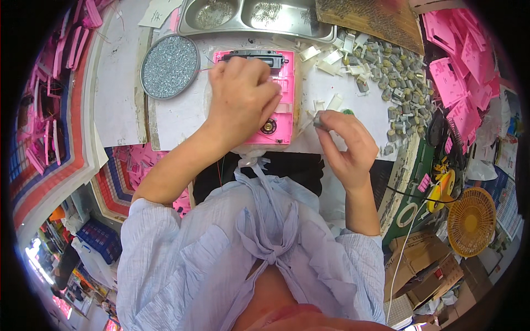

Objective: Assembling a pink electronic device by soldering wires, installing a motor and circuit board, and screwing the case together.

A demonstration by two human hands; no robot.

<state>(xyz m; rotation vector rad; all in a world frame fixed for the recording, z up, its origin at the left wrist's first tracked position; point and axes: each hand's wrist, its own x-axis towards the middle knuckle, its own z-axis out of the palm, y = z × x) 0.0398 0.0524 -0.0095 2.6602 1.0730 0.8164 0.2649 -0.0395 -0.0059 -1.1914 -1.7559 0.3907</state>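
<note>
Across the upper middle of the frame, a white worktop carries the work, with a steel two-well tray at its top edge and a heap of pink plastic panels at the upper right. Below centre-right, a loose pile of small grey motors spreads over the table, and a round metal lid of screws sits at the upper left.

At the centre lies the pink plastic housing, flat and open side up, its long axis running from the top of the frame toward the bottom, with a black bar along its top end and a small brass-coloured round part near its lower end. The left hand rests closed on top of the housing, covering its left half, fingers curled down onto the plastic; what they pinch, if anything, is hidden.

Just right of the housing's lower corner, the right hand pinches a small grey motor between thumb and fingertips. That piece sits at the very tips of the grip, left of the palm, apparently pointing toward the housing, though it is too small to be sure.
</note>
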